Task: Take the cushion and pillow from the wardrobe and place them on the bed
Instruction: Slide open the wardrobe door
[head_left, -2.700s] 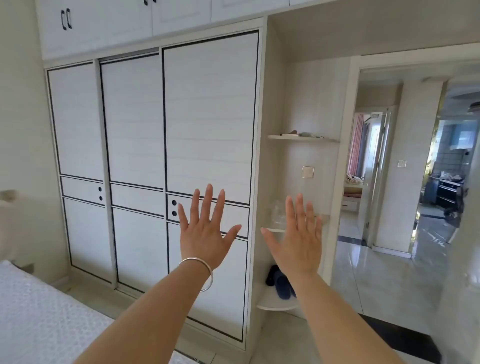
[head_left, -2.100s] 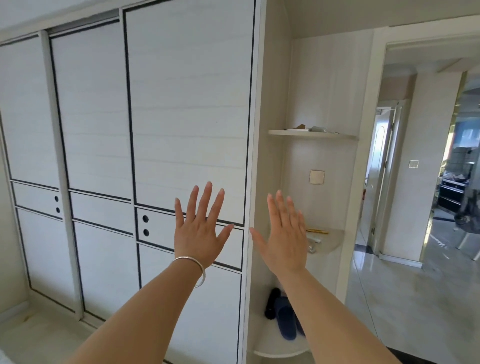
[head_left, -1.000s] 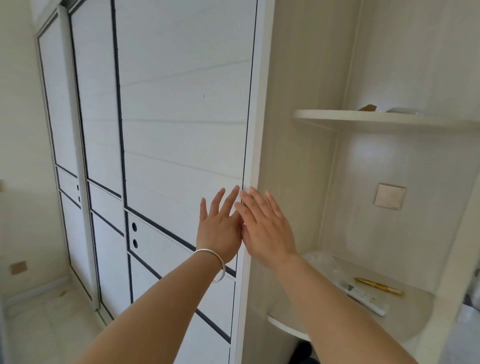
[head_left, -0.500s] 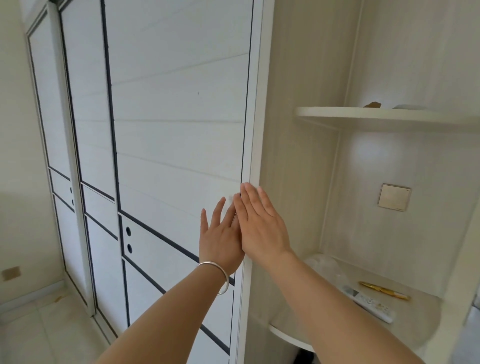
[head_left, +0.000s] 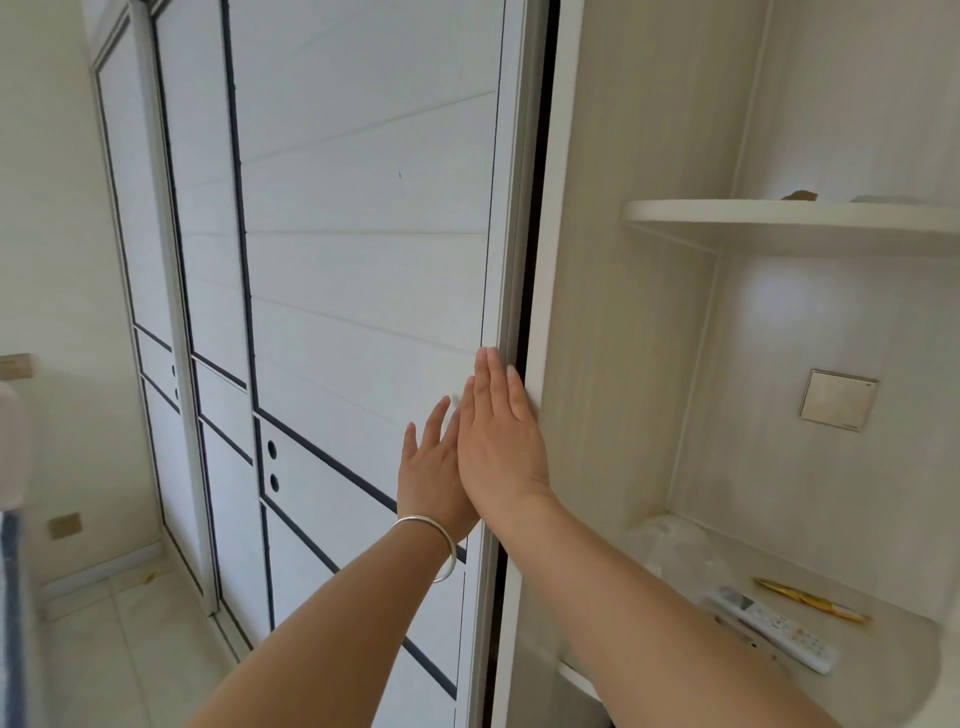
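Observation:
The white wardrobe's right sliding door (head_left: 363, 260) fills the middle of the view. A narrow dark gap (head_left: 535, 208) shows between its right edge and the frame. My right hand (head_left: 498, 447) lies flat against that right edge, fingers straight and together. My left hand (head_left: 434, 473), with a silver bangle on the wrist, presses flat on the door just to the left and partly behind the right hand. Neither hand holds anything. The cushion and the pillow are not in view.
Two more white sliding doors (head_left: 156, 260) run off to the left. Right of the wardrobe, an upper corner shelf (head_left: 779, 218) and a lower shelf (head_left: 883, 675) carry a white remote (head_left: 769, 629) and a gold pen (head_left: 810, 605). A wall switch (head_left: 837, 400) sits between them.
Both hands came from raised in the air onto the right door as I stepped close. The door has slid slightly left, opening a dark gap at its right edge.

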